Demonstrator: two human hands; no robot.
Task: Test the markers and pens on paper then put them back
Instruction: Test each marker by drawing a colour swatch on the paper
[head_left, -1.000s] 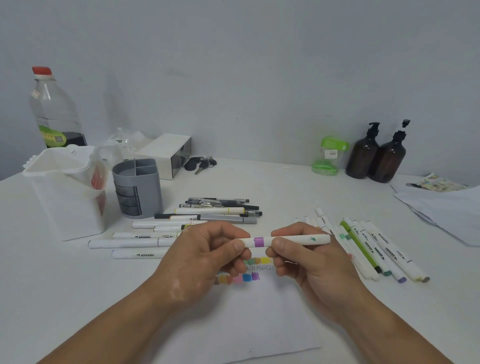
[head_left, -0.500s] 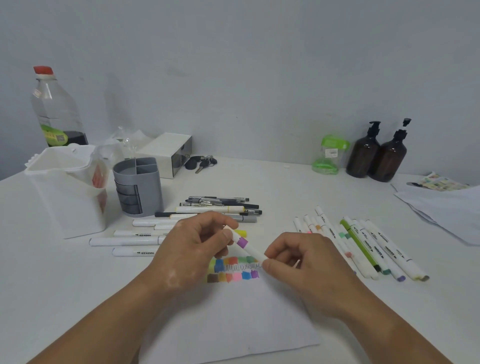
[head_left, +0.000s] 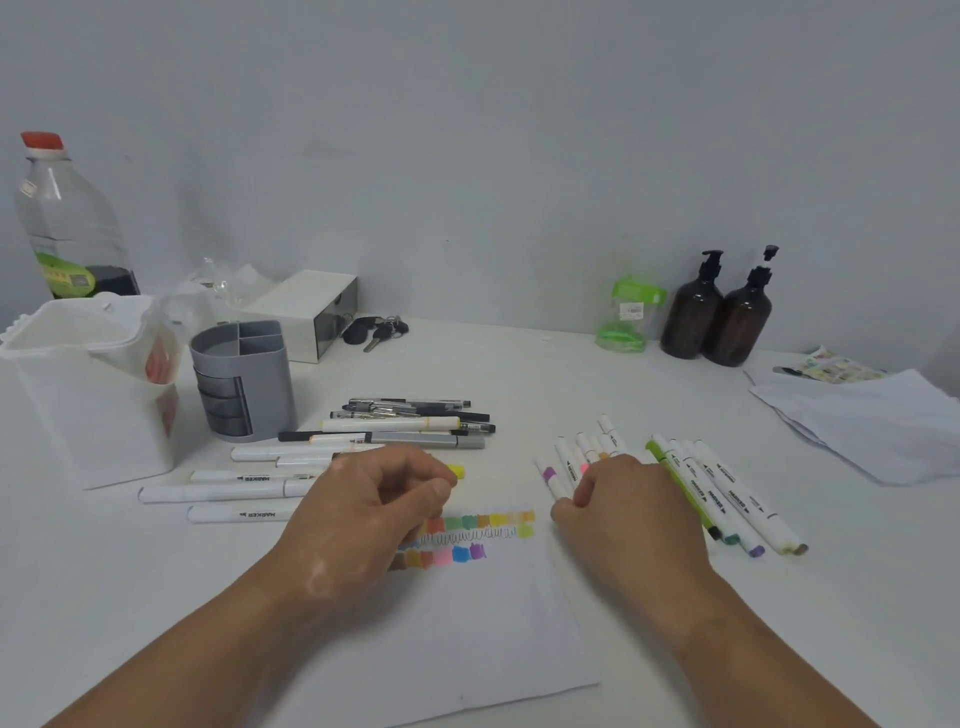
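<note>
- Purple-banded marker lies on table at centre right, just left of the row of white markers; right hand rests over its near end, fingertips touching it, fingers curled; cannot tell if it grips.
- Left hand, centre frame, fingers loosely curled with thumb near forefinger; whether it holds anything cannot be told. Yellow marker tip shows just beyond it.
- Paper below hands, colour swatches in rows.
- Pens piled upper centre; grey organizer left of them.
</note>
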